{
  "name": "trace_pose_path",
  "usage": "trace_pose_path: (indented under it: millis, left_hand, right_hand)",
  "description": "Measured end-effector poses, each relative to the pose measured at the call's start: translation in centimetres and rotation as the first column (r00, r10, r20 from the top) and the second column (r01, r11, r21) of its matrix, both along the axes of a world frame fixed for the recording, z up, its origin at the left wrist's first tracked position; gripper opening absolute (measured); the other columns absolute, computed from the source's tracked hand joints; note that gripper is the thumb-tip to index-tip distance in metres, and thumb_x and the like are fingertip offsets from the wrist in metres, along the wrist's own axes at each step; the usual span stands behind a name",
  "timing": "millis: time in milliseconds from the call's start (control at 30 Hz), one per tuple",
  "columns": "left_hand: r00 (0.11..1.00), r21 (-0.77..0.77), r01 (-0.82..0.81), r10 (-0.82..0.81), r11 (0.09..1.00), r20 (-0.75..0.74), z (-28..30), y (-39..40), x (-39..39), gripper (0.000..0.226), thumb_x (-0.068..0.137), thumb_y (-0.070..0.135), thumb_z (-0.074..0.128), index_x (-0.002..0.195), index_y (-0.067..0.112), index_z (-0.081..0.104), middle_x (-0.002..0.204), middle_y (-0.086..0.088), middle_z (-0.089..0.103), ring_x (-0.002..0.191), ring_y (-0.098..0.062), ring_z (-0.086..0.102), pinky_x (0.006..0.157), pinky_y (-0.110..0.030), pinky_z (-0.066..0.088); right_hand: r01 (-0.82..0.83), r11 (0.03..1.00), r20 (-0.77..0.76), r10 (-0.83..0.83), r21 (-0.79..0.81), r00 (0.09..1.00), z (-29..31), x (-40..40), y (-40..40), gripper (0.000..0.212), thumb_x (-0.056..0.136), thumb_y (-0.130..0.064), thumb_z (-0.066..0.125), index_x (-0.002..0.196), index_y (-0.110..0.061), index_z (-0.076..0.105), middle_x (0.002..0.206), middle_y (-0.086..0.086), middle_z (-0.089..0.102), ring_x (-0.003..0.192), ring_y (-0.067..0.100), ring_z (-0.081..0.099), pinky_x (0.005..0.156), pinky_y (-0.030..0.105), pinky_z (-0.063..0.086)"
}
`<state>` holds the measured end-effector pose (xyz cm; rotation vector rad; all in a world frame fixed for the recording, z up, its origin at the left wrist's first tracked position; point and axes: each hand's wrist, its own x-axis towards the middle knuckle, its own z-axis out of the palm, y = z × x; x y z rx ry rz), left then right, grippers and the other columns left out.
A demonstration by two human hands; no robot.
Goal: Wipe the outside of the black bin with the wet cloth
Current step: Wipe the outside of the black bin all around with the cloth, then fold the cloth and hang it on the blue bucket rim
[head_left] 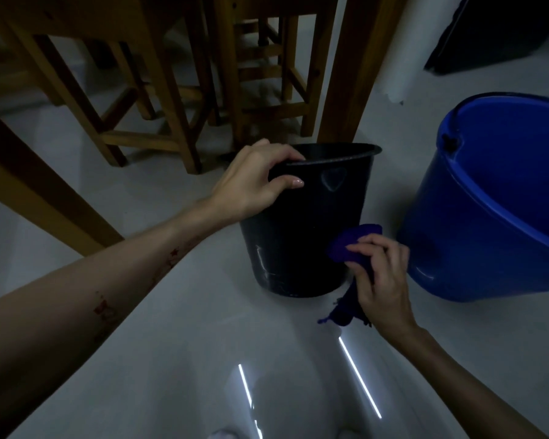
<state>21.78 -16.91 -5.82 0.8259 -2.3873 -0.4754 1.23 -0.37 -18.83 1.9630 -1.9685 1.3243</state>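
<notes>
The black bin (301, 236) stands upright on the pale floor in the middle of the view, with a faint heart mark near its rim. My left hand (254, 179) grips the bin's near-left rim, thumb outside and fingers over the edge. My right hand (381, 277) holds a dark purple cloth (349, 245) bunched in its fingers. The cloth presses against the bin's lower right side, and its loose end hangs down to the floor.
A large blue bucket (488, 217) stands close to the bin on the right. Wooden chair and table legs (159, 99) crowd the floor behind and to the left. A dark object (495, 36) sits at the far right. Glossy floor stretches toward me.
</notes>
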Motion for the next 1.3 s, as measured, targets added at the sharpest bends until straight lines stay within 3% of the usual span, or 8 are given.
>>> trace_pose_path:
  millis: [100, 167, 433, 800, 967, 1067, 1167, 1300]
  left_hand:
    - [1.000, -0.107, 0.015, -0.014, 0.994, 0.013, -1.6, 0.1, 0.4, 0.026, 0.087, 0.030, 0.066, 0.111, 0.020, 0.064, 0.098, 0.012, 0.062, 0.085, -0.003, 0.044, 0.071, -0.025, 0.032]
    - [1.000, -0.154, 0.008, -0.006, 0.988, 0.015, -2.5, 0.2, 0.9, 0.023, 0.087, 0.030, 0.067, 0.107, 0.019, 0.065, 0.093, 0.006, 0.065, 0.082, -0.001, 0.039, 0.070, -0.025, 0.029]
    - [0.999, -0.263, 0.016, -0.003, 0.965, 0.049, -5.9, 1.0, 3.3, 0.016, 0.084, 0.022, 0.070, 0.097, 0.015, 0.066, 0.082, 0.003, 0.062, 0.083, -0.014, 0.045, 0.071, -0.027, 0.029]
    - [0.993, -0.206, -0.059, 0.078, 0.977, 0.086, -9.0, 1.5, 4.8, 0.023, 0.080, 0.006, 0.072, 0.096, 0.019, 0.064, 0.083, 0.004, 0.064, 0.087, -0.016, 0.048, 0.080, -0.026, 0.028]
    - [0.994, -0.167, -0.040, 0.057, 0.985, 0.093, -8.8, 1.8, 4.8, 0.014, 0.083, 0.015, 0.068, 0.096, 0.018, 0.063, 0.086, 0.005, 0.063, 0.087, -0.018, 0.052, 0.084, -0.028, 0.033]
    - [0.990, -0.094, -0.027, 0.040, 0.995, 0.136, -8.0, 2.5, 4.7, 0.027, 0.083, 0.024, 0.066, 0.109, 0.019, 0.060, 0.105, 0.005, 0.060, 0.100, -0.016, 0.050, 0.092, -0.033, 0.038]
    - [0.992, -0.030, 0.020, -0.016, 0.999, 0.128, -6.5, 3.8, 4.0, 0.040, 0.087, 0.026, 0.064, 0.125, 0.018, 0.053, 0.126, 0.006, 0.053, 0.118, -0.011, 0.043, 0.102, -0.025, 0.034]
    - [0.998, 0.007, 0.013, -0.013, 1.000, 0.067, -3.5, 6.1, 1.9, 0.037, 0.093, 0.039, 0.058, 0.126, 0.021, 0.054, 0.126, 0.008, 0.053, 0.118, -0.008, 0.043, 0.100, -0.023, 0.035]
  right_hand:
    - [-0.004, 0.999, -0.012, 0.004, 0.034, 1.000, -0.9, -0.3, 0.6, 0.025, 0.093, -0.022, 0.052, 0.111, -0.009, 0.062, 0.116, 0.006, 0.049, 0.108, 0.017, 0.038, 0.104, 0.013, 0.023]
    - [-0.003, 0.999, -0.021, 0.004, 0.053, 1.000, -1.4, -0.5, 0.9, 0.023, 0.092, -0.022, 0.052, 0.112, -0.012, 0.060, 0.116, 0.004, 0.048, 0.107, 0.019, 0.040, 0.103, 0.011, 0.021]
    - [-0.047, 0.997, -0.096, 0.053, 0.067, 0.994, -2.9, -0.3, 1.1, 0.023, 0.092, -0.023, 0.052, 0.114, -0.015, 0.055, 0.117, 0.005, 0.049, 0.102, 0.026, 0.044, 0.102, 0.010, 0.022]
    - [-0.081, 0.995, -0.128, 0.087, 0.054, 0.988, -3.5, 0.9, 0.3, 0.023, 0.093, -0.022, 0.053, 0.115, -0.016, 0.053, 0.119, 0.006, 0.049, 0.103, 0.029, 0.046, 0.098, 0.018, 0.028]
    - [-0.037, 0.999, -0.069, 0.040, 0.038, 0.997, -2.9, 1.4, 0.5, 0.023, 0.092, -0.022, 0.052, 0.114, -0.015, 0.054, 0.118, 0.003, 0.047, 0.103, 0.025, 0.044, 0.099, 0.014, 0.025]
    - [-0.018, 0.999, -0.026, 0.020, 0.046, 0.999, -2.0, 1.3, 0.8, 0.024, 0.092, -0.024, 0.052, 0.115, -0.017, 0.053, 0.119, 0.002, 0.047, 0.106, 0.022, 0.043, 0.099, 0.014, 0.027]
    - [-0.041, 0.997, 0.003, 0.041, 0.069, 0.999, 0.1, 1.0, 0.9, 0.025, 0.093, -0.026, 0.053, 0.116, -0.017, 0.056, 0.119, 0.003, 0.050, 0.107, 0.022, 0.046, 0.101, 0.014, 0.027]
    - [-0.101, 0.991, 0.024, 0.099, 0.089, 0.995, 4.5, 0.8, 1.4, 0.026, 0.094, -0.028, 0.053, 0.117, -0.017, 0.058, 0.120, -0.002, 0.048, 0.109, 0.017, 0.046, 0.101, 0.015, 0.030]
